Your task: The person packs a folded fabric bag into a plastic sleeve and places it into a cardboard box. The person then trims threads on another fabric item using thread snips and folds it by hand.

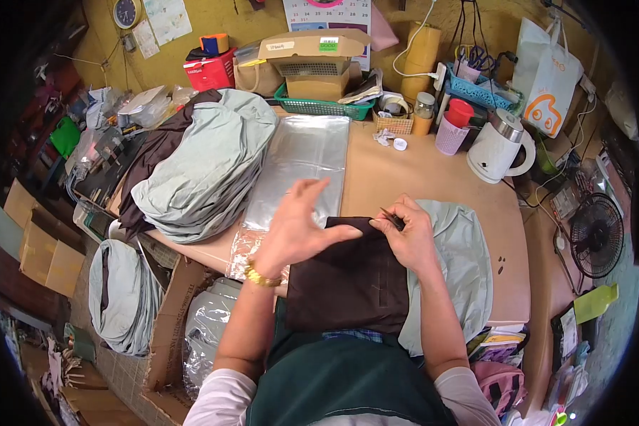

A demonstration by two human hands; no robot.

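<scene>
A folded dark brown cloth piece (341, 291) with a straight, pocket-like seam lies before me at the table's front edge. My right hand (408, 238) pinches its upper right corner. A small dark pointed thing (388, 214) shows at those fingers; its kind is unclear. Over the cloth's upper left, my left hand (298, 227) is raised with thumb and fingers spread, holding nothing. The left thumb tip is close to the cloth's top edge; whether it touches, I cannot tell. Pale grey-green cloth (461, 255) lies to the right, partly under my right forearm.
Clear plastic sheets (302, 156) lie beyond my left hand. Stacked pale cloth pieces (206, 163) cover the table's left side. A kettle (495, 149) and cups (453, 131) stand at the back right. On the left, a cardboard box (167, 334) holds plastic-wrapped pieces. A fan (596, 234) is far right.
</scene>
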